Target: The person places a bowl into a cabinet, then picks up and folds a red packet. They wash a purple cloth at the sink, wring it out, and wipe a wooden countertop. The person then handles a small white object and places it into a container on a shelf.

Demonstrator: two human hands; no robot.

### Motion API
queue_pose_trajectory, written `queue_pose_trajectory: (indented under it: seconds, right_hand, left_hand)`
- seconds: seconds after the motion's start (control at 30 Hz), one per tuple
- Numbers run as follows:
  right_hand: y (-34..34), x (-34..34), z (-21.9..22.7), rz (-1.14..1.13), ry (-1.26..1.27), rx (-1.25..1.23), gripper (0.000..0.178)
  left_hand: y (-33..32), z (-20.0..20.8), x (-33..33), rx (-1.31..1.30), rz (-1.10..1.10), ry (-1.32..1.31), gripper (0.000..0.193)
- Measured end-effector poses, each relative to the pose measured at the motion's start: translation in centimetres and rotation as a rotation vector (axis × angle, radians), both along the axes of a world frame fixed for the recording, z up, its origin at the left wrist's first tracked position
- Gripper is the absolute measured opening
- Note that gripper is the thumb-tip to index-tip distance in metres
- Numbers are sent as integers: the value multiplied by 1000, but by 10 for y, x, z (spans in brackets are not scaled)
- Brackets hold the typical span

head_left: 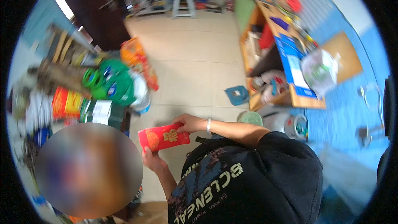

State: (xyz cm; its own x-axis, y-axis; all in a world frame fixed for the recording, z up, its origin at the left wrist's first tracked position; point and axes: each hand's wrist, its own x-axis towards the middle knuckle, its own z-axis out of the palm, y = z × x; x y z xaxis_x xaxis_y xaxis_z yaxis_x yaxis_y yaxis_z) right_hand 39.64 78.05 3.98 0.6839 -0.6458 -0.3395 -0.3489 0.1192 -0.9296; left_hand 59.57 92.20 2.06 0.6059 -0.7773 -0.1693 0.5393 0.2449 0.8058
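Observation:
A red envelope (166,137) with gold decoration is held out flat in front of my body. My left hand (153,160) grips its near left corner, the thumb lying along its edge. On the far right end of the envelope my right hand (191,123) is closed, fingers bent over the top. A pale band circles my right wrist. The undersides of both grips are hidden.
Left of me stand a green gas cylinder (97,79), an orange bag (134,54) and a dark green box (101,112). To the right, a wooden shelf unit (306,101) holds a white plastic bag (319,71). A blue dustpan-like item (237,95) lies on the tiled floor (186,54). A round blur covers the lower left.

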Motion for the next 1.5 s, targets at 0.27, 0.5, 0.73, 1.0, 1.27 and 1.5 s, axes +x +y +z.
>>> queue_pose_trajectory:
  seconds: [0.27, 0.5, 0.73, 1.0, 1.27, 1.5]
  right_hand:
    - [-10, -132, -44, -621, 1, -212, 16]
    - [-31, -359, -54, -1957, -832, -48, 21]
    - [-18, -563, -148, -1881, -1123, 70, 28]
    - [-36, -583, -187, -2083, -800, 257, 42]
    - [-102, -507, -194, -975, -912, 622, 29]
    - [-90, -336, -155, -1021, -240, 882, 57]
  left_hand:
    - [-65, -36, -23, 164, -388, -269, 33]
    - [-91, -27, -23, 304, -402, -416, 27]
    - [-71, -29, -53, 448, -311, -360, 22]
    - [-60, -24, -71, 557, -148, -246, 18]
    - [-25, -59, -65, 620, -96, -140, 17]
    - [-4, -122, -61, 799, -53, -269, 18]
